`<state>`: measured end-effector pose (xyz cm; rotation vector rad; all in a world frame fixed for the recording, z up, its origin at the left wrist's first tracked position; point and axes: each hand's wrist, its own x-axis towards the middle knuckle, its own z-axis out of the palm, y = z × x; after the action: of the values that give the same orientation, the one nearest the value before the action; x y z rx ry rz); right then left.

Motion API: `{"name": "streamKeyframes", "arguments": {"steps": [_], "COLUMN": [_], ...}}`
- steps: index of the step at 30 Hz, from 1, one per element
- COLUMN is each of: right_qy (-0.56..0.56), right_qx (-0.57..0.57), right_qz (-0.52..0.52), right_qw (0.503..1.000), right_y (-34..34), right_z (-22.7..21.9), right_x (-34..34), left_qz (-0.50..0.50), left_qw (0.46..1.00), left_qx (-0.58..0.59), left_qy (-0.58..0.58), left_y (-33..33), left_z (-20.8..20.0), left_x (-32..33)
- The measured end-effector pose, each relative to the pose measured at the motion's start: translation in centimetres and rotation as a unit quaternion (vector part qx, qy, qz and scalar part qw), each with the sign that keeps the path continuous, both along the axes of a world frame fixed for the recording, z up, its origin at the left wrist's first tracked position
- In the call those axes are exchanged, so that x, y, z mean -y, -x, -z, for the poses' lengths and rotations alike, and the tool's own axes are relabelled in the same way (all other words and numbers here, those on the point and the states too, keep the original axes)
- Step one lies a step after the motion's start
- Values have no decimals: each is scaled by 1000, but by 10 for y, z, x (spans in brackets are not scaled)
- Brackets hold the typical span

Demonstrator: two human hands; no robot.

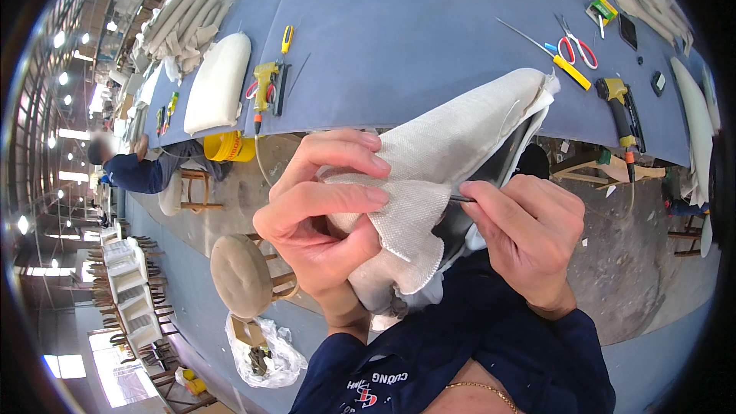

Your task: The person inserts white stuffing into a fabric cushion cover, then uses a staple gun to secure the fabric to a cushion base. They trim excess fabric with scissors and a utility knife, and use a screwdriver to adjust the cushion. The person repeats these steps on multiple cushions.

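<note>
Beige and cloth-covered, the tapered piece (pixel 452 123) slants in front of the blue bench (pixel 368 38); the left hand (pixel 318 215) grasps it with bent fingers, while the right hand (pixel 525 234) pinches a thin dark tool (pixel 461 198).

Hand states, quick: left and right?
Left hand: closed, holding pale woven fabric.
Right hand: closed, pinching a thin dark rod; exactly what tool it is can't be told.

R tbl (pixel 368 46): red-hndl scissors (pixel 569 37) nr yel-hndl pointed tool (pixel 571 72). L flr (pixel 188 284): rnd padded stool (pixel 239 276), plastic bag (pixel 282 353) adj.
</note>
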<state>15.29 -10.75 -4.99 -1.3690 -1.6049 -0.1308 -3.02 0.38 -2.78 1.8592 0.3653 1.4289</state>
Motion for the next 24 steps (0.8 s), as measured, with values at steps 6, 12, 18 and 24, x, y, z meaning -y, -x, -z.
{"name": "streamKeyframes", "arguments": {"steps": [6, 12, 18, 24], "right_qy": [-13, -30, -39, -52], "right_qx": [21, 38, 85, 67], "right_qz": [0, -15, -27, -41], "right_qw": [1000, 999, 995, 996], "right_y": [2, -5, -18, -21], "right_z": [-8, -11, -22, -20], "right_x": [-6, -11, -13, -12], "left_qz": [-8, 10, 80, 102], "left_qw": [1000, 990, 988, 988], "left_qx": [-2, 32, 6, -6], "left_qy": [5, 140, 129, 117], "left_y": [-2, -2, 1, -3], "left_z": [-3, -8, 0, -3], "left_x": [5, 15, 7, 9]}}
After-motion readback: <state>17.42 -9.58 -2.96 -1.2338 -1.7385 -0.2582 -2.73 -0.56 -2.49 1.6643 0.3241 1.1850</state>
